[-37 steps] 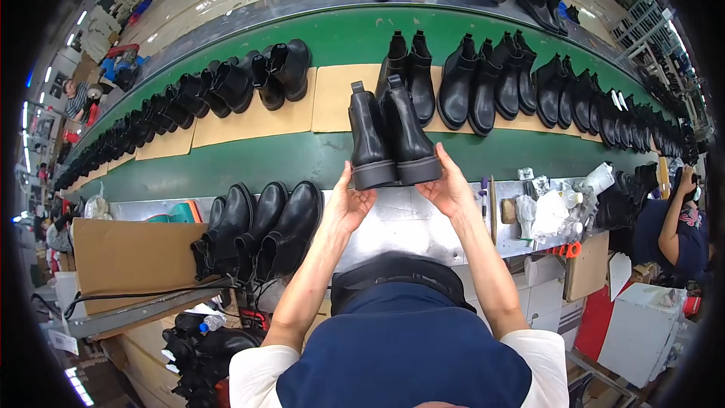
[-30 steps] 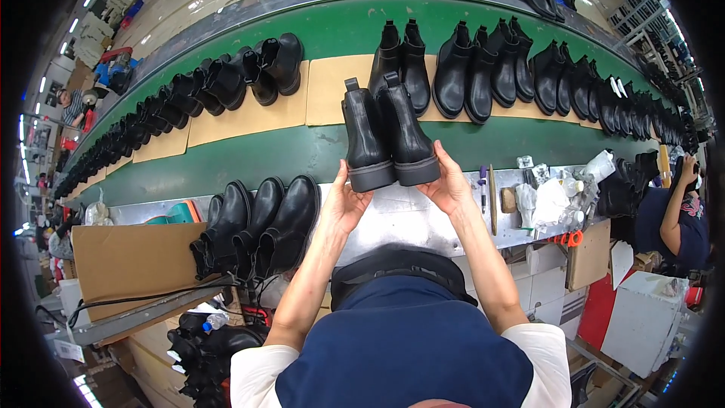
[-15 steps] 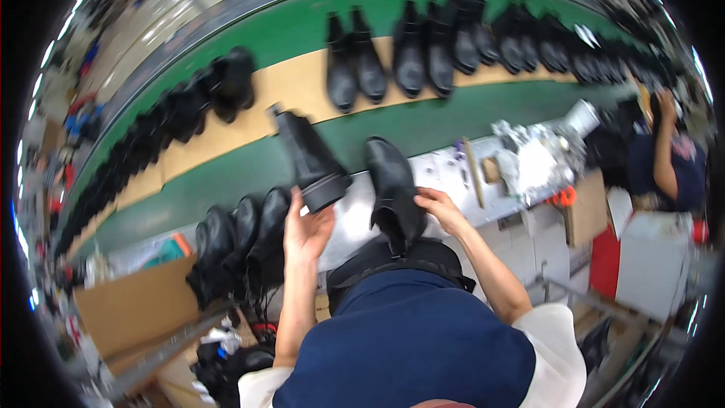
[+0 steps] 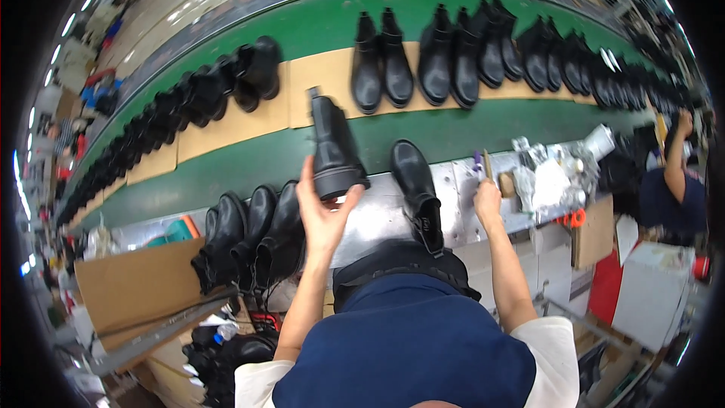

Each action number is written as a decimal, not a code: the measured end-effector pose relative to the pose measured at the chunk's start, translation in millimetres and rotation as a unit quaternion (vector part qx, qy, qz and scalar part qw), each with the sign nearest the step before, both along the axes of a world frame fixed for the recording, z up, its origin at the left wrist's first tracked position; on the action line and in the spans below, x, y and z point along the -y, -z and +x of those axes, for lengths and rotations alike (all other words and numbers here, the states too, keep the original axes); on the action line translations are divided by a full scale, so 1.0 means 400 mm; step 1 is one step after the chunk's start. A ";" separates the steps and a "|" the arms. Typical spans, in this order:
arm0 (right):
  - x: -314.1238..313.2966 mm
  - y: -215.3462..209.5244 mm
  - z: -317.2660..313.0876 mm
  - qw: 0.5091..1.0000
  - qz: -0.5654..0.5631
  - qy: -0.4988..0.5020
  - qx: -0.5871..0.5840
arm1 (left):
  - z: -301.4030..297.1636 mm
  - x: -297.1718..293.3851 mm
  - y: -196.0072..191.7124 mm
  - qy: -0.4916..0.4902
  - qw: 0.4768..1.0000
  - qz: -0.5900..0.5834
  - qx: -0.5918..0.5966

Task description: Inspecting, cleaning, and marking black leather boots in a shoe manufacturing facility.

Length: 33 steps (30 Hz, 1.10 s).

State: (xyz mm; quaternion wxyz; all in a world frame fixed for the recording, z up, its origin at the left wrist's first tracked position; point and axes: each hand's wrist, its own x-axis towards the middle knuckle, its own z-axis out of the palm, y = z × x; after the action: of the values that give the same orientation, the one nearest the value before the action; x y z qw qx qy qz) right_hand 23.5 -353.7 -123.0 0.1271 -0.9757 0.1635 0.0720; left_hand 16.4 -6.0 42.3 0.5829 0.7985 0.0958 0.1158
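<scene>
Left hand: the left hand (image 4: 323, 215) has its fingers wrapped round the heel end of a black ankle boot (image 4: 332, 140), thumb on the right side and the others on the left, so yeah, it's gripping it.
Boot in hand: up in the air where the metal bench (image 4: 366, 234) meets the green strip (image 4: 453, 122), chunky sole toward the wearer, pull tab pointing away.
Other boot: the second boot (image 4: 411, 174) sits on the bench between the two hands, toe pointing away, opening toward the wearer, neither hand touching it.
Right hand: the right hand (image 4: 487, 200) is at the near end of a thin tan stick (image 4: 487, 166); fingers look curled, but honestly can't tell if they've closed on it.
By the stick: purple pen (image 4: 477, 160) just left, small brown block (image 4: 506, 183) just right, then a heap of clear plastic (image 4: 550, 181).
Left side: a bunch of black boots (image 4: 260, 230) beside a cardboard panel (image 4: 136, 287).
Far row: loads more boots (image 4: 453, 60) lined up on cardboard sheets (image 4: 219, 132).
Far right: a co-worker (image 4: 668, 196) in a dark top, one arm raised.
</scene>
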 end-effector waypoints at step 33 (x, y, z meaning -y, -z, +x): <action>-0.444 -0.502 0.091 0.736 0.656 -0.123 0.115 | -0.029 0.104 -0.048 -0.001 0.996 0.074 -0.046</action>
State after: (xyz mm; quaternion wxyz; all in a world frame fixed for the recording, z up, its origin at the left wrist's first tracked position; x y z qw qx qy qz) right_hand 59.8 -176.1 77.9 0.7434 -0.6629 -0.0610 0.0640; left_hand 4.7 -47.5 61.5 0.5172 0.8437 0.1150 0.0861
